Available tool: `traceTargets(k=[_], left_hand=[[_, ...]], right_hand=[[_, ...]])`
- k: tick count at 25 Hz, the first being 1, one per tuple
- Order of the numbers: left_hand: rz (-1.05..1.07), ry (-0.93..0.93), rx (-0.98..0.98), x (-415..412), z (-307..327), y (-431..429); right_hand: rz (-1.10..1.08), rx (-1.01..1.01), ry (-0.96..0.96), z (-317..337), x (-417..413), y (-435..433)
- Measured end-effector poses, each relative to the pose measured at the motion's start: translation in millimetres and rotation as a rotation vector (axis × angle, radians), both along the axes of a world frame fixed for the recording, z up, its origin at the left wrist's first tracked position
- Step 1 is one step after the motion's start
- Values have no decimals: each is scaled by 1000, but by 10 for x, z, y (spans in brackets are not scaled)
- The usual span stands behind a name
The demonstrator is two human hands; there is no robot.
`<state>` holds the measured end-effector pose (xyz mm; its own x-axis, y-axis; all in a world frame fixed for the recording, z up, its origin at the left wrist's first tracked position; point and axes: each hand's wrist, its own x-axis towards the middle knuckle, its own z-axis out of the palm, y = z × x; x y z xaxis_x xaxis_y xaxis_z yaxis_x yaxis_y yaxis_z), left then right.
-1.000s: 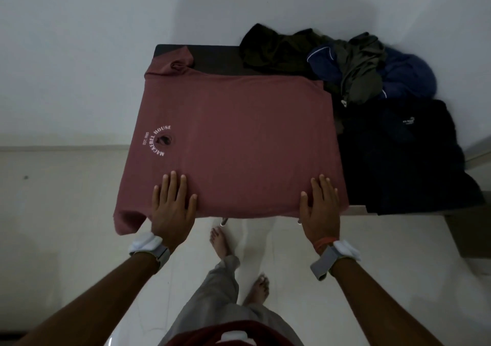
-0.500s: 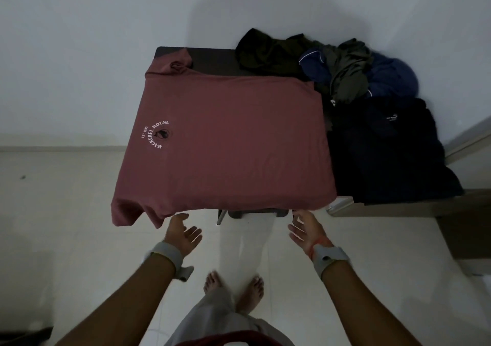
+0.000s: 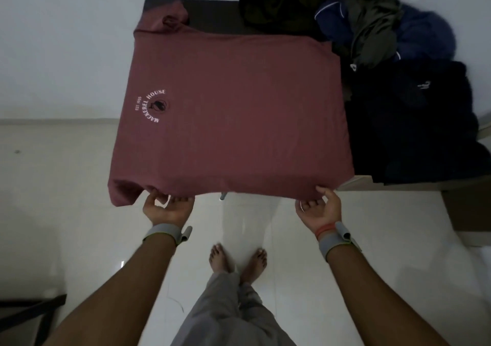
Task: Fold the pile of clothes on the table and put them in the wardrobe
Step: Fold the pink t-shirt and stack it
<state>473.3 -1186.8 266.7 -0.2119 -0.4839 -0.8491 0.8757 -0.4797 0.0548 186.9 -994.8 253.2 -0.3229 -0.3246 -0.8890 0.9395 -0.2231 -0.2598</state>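
A maroon T-shirt (image 3: pixel 233 112) lies spread flat across the left part of a dark table (image 3: pixel 212 16), its near edge hanging over the table's front edge; the person's left hand (image 3: pixel 166 207) is palm-up beneath that overhanging edge near the shirt's near-left corner, thumb on the top of the fabric and fingers curled under it, pinching the cloth; the right hand (image 3: pixel 320 207) grips the same edge near the shirt's near-right corner in the same way, thumb above and fingers below; the whole body of the shirt stretches away from both grips toward the table's far edge; a white circular print (image 3: pixel 151 106) reading "MACKEREL HOUSE" sits on the shirt toward the table's left edge; one sleeve (image 3: pixel 122 191) droops off the near-left corner just beside the left hand, and the other sleeve (image 3: pixel 170 16) lies bunched at the far-left corner; an unfolded pile of clothes (image 3: pixel 358 19) in black, olive and blue sits at the table's far-right corner, touching the shirt's far-right corner; a dark navy garment (image 3: pixel 409 122) lies flat along the right edge, just beside the shirt; grey wristbands (image 3: pixel 164 232) circle both wrists; bare feet (image 3: pixel 236 259) stand on a pale tiled floor (image 3: pixel 79 186).
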Motion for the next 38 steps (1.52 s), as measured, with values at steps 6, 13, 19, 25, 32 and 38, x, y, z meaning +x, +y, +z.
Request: traceTargets(k=[6, 13, 19, 25, 32, 38], left_hand=[[-15, 5, -55, 534, 107, 96], [96, -179, -177, 747, 249, 145], [60, -426, -153, 814, 488, -113], [29, -1014, -342, 503, 926, -542], [-193, -1119, -380, 249, 1009, -1420], [-487, -1113, -617, -45, 994, -1965]], right_hand=[[-68, -114, 71, 117, 70, 162], [28, -191, 174, 338, -40, 267], [154, -130, 238, 597, -183, 324], [188, -127, 305, 920, -575, 89], [148, -115, 211, 1080, -1090, -538], [-64, -11, 206, 939, -1289, -856]])
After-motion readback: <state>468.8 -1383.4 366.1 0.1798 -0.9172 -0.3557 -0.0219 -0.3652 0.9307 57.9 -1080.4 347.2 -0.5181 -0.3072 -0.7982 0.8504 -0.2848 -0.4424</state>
